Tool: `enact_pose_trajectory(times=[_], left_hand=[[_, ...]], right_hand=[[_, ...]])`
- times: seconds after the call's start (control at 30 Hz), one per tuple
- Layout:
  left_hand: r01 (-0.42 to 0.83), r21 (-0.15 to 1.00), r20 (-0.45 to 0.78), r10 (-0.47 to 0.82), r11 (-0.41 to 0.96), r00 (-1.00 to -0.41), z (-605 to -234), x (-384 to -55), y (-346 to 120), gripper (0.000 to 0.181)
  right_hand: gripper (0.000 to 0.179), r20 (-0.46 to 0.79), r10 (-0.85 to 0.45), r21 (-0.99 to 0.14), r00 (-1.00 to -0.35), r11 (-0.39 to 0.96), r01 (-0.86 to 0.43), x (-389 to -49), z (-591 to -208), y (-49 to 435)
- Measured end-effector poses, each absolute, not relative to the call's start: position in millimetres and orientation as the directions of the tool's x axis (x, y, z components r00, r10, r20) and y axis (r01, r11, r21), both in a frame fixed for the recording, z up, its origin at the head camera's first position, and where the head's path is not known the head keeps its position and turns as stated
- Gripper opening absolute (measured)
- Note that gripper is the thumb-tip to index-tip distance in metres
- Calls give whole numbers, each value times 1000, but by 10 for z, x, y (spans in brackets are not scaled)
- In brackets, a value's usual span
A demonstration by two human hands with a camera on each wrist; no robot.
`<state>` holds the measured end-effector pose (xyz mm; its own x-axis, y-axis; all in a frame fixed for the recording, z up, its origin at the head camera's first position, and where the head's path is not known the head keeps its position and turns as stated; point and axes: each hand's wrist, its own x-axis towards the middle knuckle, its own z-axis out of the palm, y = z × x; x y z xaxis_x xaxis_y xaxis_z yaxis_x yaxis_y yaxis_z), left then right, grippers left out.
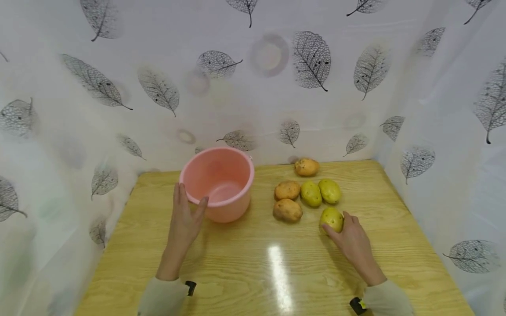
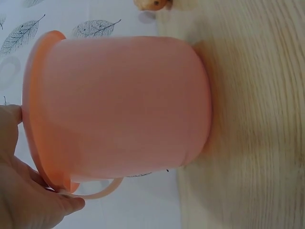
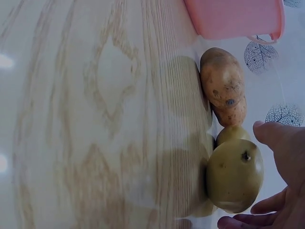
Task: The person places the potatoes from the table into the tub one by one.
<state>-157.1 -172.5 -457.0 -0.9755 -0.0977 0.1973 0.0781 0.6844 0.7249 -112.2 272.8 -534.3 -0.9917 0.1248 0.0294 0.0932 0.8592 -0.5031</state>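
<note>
At the left stands a pink plastic bucket [image 1: 231,213], upright on the table. My left hand [image 1: 186,221] touches its near-left rim, thumb and fingers spread apart and fairly straight. In the left wrist view the bucket's side [image 2: 124,105] fills the middle, with its pale handle [image 2: 102,191] beside the fingers. Over at the right, a yellow-green mango [image 1: 332,218] lies on the table. My right hand [image 1: 353,241] is spread around it, thumb at its near-left side and fingers at its right. In the right wrist view the thumb stands apart from the mango [image 3: 234,176].
Two more yellow-green mangoes [image 1: 311,194] lie just behind. Left of them are two brown potatoes [image 1: 287,210], one behind the other. A third potato [image 1: 306,166] sits at the back edge of the wooden table [image 1: 237,272]. A leaf-patterned curtain [image 1: 269,101] surrounds the table.
</note>
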Motion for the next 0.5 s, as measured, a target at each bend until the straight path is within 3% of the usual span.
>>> enact_pose_trajectory(times=[0.5], left_hand=[[80,689,120,-5,720,-993,-4521,-1646,-1893,104]], right_hand=[[91,-3,164,-549,-986,824,139,-1124,-5369,2672]])
